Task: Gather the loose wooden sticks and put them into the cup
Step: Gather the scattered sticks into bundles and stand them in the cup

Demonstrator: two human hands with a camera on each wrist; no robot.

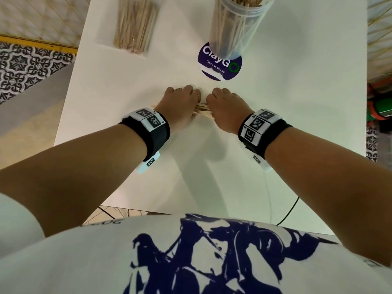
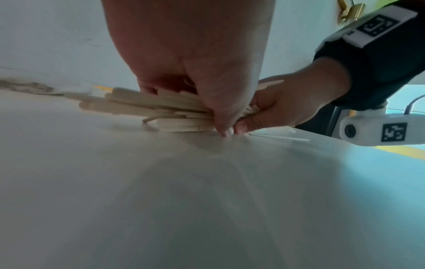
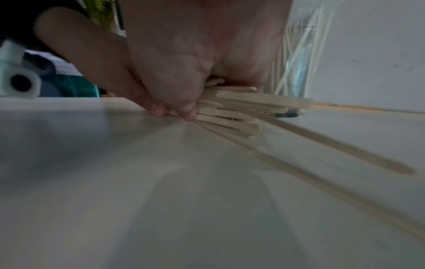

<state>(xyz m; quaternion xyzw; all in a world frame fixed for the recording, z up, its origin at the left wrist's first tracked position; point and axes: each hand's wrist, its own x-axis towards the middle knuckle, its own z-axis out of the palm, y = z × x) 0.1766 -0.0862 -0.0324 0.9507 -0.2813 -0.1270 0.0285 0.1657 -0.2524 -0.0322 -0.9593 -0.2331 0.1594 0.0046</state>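
Note:
A bundle of flat wooden sticks [image 1: 202, 109] lies on the white table [image 1: 297, 102], squeezed between both hands. My left hand [image 1: 180, 100] grips the bundle [image 2: 142, 107] from the left, fingers curled over it and thumb [image 2: 220, 116] at the table. My right hand [image 1: 224, 105] grips the same bundle [image 3: 234, 109] from the right. One long stick [image 3: 345, 147] lies loose on the table beside it. The clear plastic cup [image 1: 235, 24], holding several sticks, stands behind the hands on a purple round sticker [image 1: 220, 62].
A clear bag of thin sticks [image 1: 133, 24] lies at the back left of the table. A thin cable [image 1: 288, 211] runs off the near right edge. Patterned floor [image 1: 25, 68] shows past the left edge.

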